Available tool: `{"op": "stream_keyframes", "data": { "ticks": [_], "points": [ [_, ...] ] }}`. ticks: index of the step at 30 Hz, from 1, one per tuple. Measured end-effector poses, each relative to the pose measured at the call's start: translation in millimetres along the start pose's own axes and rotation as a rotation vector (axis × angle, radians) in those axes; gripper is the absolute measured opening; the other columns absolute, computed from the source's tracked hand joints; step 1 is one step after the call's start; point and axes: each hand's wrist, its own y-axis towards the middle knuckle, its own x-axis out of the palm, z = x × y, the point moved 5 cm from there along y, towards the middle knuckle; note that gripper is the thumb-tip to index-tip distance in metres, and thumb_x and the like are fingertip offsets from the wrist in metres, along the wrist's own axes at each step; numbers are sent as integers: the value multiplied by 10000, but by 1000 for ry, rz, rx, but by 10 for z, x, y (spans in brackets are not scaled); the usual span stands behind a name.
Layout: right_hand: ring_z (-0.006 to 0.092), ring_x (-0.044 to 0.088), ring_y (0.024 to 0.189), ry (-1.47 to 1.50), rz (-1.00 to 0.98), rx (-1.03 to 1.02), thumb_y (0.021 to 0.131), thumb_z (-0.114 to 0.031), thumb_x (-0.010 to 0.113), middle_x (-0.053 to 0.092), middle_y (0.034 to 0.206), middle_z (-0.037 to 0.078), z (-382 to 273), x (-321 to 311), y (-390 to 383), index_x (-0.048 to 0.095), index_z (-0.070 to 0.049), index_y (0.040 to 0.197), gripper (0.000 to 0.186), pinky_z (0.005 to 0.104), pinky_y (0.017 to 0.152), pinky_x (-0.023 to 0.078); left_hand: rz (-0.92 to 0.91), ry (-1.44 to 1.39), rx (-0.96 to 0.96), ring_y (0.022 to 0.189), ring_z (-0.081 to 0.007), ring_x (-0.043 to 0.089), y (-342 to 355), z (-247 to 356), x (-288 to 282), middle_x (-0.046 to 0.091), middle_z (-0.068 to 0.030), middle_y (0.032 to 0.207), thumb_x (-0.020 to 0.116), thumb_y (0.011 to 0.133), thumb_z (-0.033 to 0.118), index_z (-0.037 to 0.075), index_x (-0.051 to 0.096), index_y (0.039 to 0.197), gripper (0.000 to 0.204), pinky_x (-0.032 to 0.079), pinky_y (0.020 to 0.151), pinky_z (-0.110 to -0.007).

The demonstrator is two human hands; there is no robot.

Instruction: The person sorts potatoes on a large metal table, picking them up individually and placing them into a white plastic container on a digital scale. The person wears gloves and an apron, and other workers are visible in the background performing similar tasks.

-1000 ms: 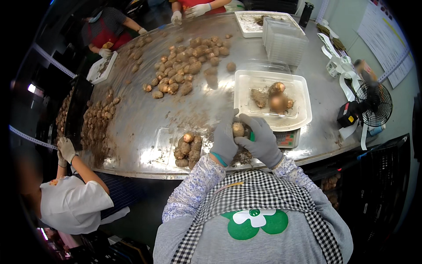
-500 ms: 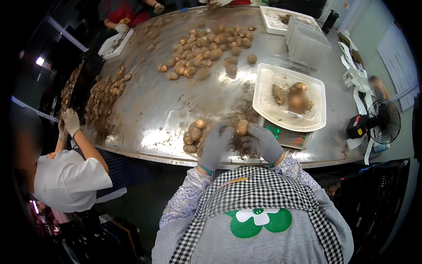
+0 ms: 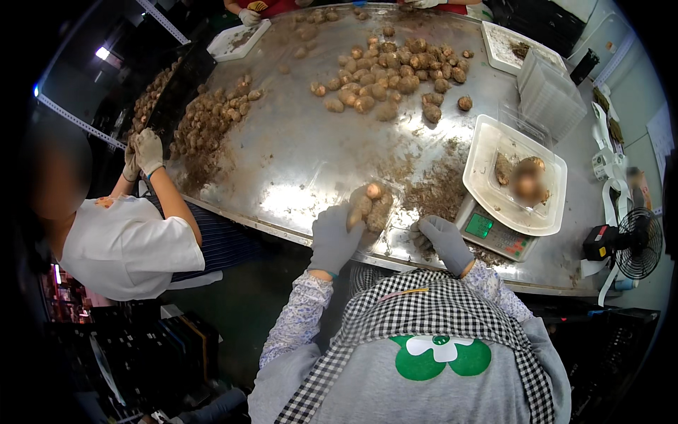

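My left hand (image 3: 334,239), in a grey glove, is at the left side of a small pile of brown taros (image 3: 378,210) near the table's front edge. Its fingers and thumb close around a taro (image 3: 356,214) on the pile's left. One taro with a pale peeled-looking end (image 3: 374,190) lies on top. Clear plastic shows around the pile, but its shape is hard to make out. To the right, apart from the pile, my right hand (image 3: 443,241), also gloved in grey, has its fingers curled down over the metal; whatever they hold is hidden.
A white tub (image 3: 479,166) with taros in a clear tray sits on a digital scale (image 3: 487,233). Beyond are loose taros (image 3: 402,67), stacked clear trays (image 3: 551,92) and a small fan (image 3: 638,244). A co-worker (image 3: 141,240) stands left; loose soil lies on the metal table (image 3: 289,152).
The view has shifted, so the table appears farther left and lower. My hands have moved apart; the taro between them is no longer there. The left hand is now at the pile's left side.
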Motion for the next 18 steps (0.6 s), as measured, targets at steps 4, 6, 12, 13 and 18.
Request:
{"op": "stream_keyframes", "data": {
  "ticks": [4, 6, 12, 13, 18],
  "points": [
    [90, 583, 718, -16, 10, 16, 974, -263, 515, 659, 868, 32, 8, -1, 26, 627, -10, 1006, 279, 235, 655, 488, 182, 46, 121, 983, -350, 580, 183, -106, -90, 617, -169, 1027, 694, 796, 223, 41, 633, 1031, 303, 454, 868, -444],
    [97, 586, 739, -21, 6, -6, 976, -264, 515, 658, 873, 36, -15, 3, 23, 628, -3, 1023, 288, 242, 682, 491, 264, -16, 208, 1019, -356, 565, 557, -90, -186, 607, -173, 1060, 686, 802, 216, 51, 623, 1066, 317, 445, 896, -440],
    [110, 585, 760, -13, 17, -43, 977, -235, 543, 649, 868, 44, 26, -57, -33, 625, 10, 1017, 261, 248, 714, 487, 94, 128, 210, 1125, -371, 541, 2179, -220, 255, 604, -191, 1172, 669, 792, 223, 112, 540, 1262, 500, 436, 954, -445],
    [110, 584, 758, -28, 46, -28, 978, -235, 541, 649, 870, 44, 13, -86, -78, 625, 8, 1019, 260, 249, 713, 487, 49, 175, 181, 1133, -370, 547, 2416, -242, 375, 607, -196, 1185, 673, 785, 235, 125, 525, 1291, 539, 438, 959, -446],
    [117, 597, 764, 38, 183, -40, 980, -237, 537, 657, 902, 50, 136, -329, -140, 619, 3, 1044, 261, 256, 708, 495, -174, 186, -147, 1136, -354, 587, 3111, -532, 1074, 613, -223, 1218, 719, 741, 303, 144, 465, 1377, 703, 465, 956, -432]
  ]
}}
